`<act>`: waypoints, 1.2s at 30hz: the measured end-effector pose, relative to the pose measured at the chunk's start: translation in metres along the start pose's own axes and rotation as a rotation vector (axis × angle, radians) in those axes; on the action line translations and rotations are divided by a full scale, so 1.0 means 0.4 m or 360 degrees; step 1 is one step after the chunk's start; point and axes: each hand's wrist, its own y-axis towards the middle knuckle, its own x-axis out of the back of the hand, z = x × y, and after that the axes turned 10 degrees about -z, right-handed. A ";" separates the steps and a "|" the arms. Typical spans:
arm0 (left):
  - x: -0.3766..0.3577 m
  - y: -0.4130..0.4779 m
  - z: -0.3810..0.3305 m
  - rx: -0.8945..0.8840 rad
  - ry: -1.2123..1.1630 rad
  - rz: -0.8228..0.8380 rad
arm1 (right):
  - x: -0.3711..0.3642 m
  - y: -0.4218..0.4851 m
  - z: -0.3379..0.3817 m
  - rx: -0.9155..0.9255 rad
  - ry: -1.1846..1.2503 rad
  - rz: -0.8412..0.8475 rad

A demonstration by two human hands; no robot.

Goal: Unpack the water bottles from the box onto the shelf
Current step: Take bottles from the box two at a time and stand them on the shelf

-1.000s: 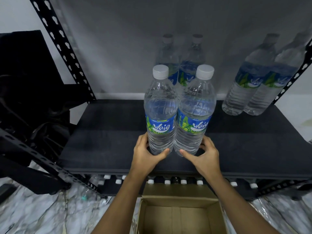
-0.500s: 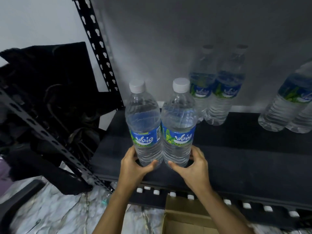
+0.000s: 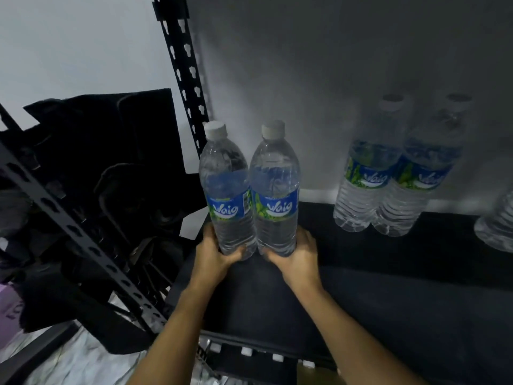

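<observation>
A dark shelf board (image 3: 388, 295) runs across the lower half of the view in front of a grey backing sheet, and a perforated black upright (image 3: 184, 79) rises at its left rear corner; past the board's left edge lie dark fabric and another slotted beam. Two water bottles stand side by side, touching, near the left edge of the board and towards its rear: the left bottle (image 3: 226, 190) and the right bottle (image 3: 276, 193), both upright with white caps and blue labels facing out. The left hand (image 3: 213, 254) is wrapped round the base of the left bottle, and the right hand (image 3: 297, 254) is wrapped round the base of the right one, fingers closed on the plastic; whether the bases rest on the board or hang just above it cannot be told, as the hands cover them. Further right, against the rear edge, stands a pair of shelved bottles (image 3: 388, 187), well apart from the held pair; part of another bottle (image 3: 497, 226) shows at the right margin; the box is barely in view at the bottom.

The risks seem plain enough: the grips sit low on tall, full bottles, so a quick release before the bases are flat could tip one; the left bottle stands close to the board's left edge, so a nudge that way could send it off the side; the two bottles touch, so a toppling one would likely take its neighbour; the thin plastic may also flex or slip under a hard squeeze.
</observation>
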 end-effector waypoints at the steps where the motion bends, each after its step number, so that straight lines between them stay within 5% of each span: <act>1: -0.008 0.018 -0.009 -0.0037 0.0026 -0.0009 | -0.015 0.017 -0.002 -0.0018 0.0008 -0.0011; 19: -0.104 0.254 -0.011 -0.0158 0.0171 0.0121 | -0.126 0.216 -0.017 -0.0144 -0.0064 0.0039; 30: -0.072 0.192 -0.034 -0.0191 0.0268 0.0169 | -0.038 0.169 0.027 -0.0118 -0.0229 0.0189; 36: -0.050 0.028 -0.060 -0.0138 0.0527 0.0192 | 0.052 0.097 0.072 -0.0028 -0.0699 0.0466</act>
